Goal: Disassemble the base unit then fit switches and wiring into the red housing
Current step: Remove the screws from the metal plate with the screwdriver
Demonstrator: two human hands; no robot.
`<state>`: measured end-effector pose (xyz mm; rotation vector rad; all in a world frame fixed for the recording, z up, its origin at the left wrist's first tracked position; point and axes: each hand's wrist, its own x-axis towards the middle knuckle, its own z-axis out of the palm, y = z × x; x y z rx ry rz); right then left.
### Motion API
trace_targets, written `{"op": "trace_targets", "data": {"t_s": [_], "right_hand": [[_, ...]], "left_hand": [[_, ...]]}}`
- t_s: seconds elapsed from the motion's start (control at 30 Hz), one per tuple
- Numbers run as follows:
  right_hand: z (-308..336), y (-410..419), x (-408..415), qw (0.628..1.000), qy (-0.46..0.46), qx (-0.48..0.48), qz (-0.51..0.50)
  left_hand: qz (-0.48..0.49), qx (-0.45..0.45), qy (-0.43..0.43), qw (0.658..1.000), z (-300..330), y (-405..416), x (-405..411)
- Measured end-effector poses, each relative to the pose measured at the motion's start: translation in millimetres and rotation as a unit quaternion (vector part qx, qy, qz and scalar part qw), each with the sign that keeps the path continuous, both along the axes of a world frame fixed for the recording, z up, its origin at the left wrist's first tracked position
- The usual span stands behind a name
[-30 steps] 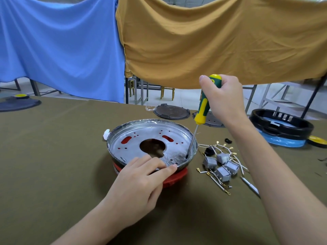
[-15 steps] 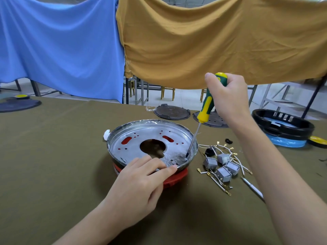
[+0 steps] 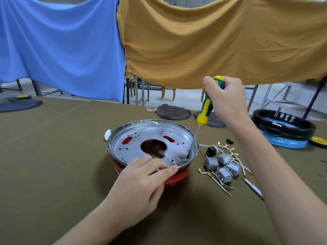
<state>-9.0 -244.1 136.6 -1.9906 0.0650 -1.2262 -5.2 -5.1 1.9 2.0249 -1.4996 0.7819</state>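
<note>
Metal pan [image 3: 177, 132] sat on the red housing [image 3: 175, 177], near the middle of the olive-covered table [image 3: 53, 156]. Only a sliver of red showed below the pan's near rim, plus red through two slots in the pan floor. Large round hole at the pan's centre.

Left hand [image 3: 139, 188] lay on the near rim of the pan, fingers fairly straight and spread, pressing down on the metal; nothing pinched that I could see.

Right hand [image 3: 228, 98] was wrapped around the top of a green-and-yellow screwdriver [image 3: 206, 110], thumb along the handle. Shaft slanted down and left, tip resting on the pan floor close to the right wall. Whether it sat in a screw head: could not tell.

Just right of the pan, on the cloth: a loose cluster of grey switches [image 3: 221, 165] tangled with white wires [image 3: 242, 166] ending in brass terminals. A small black part [image 3: 210, 151] lay at the cluster's far edge, another black bit [image 3: 229, 141] a little beyond. A thin metal tool [image 3: 251, 186] lay near the right forearm.

Farther back: two dark round plates [image 3: 172, 112], the right one partly behind the screwdriver. A black ring-shaped base [image 3: 283, 123] stood at far right. Blue cloth [image 3: 58, 45] and tan cloth [image 3: 221, 38] hung behind the table.
</note>
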Motion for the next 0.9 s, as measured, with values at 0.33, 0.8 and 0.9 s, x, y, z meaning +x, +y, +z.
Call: {"op": "trace_targets", "data": {"t_s": [0.33, 0.8, 0.9], "right_hand": [[10, -13, -6, 0.993, 0.092, -0.055, 0.041], [15, -4, -8, 0.984, 0.115, -0.082, 0.107], [18, -4, -12, 0.980, 0.137, -0.103, 0.098]], "left_hand": [[0.001, -0.002, -0.002, 1.000, 1, 0, 0], [0.002, -0.005, -0.006, 1.000, 0, -1, 0], [0.002, -0.003, -0.003, 1.000, 0, -1, 0]]}}
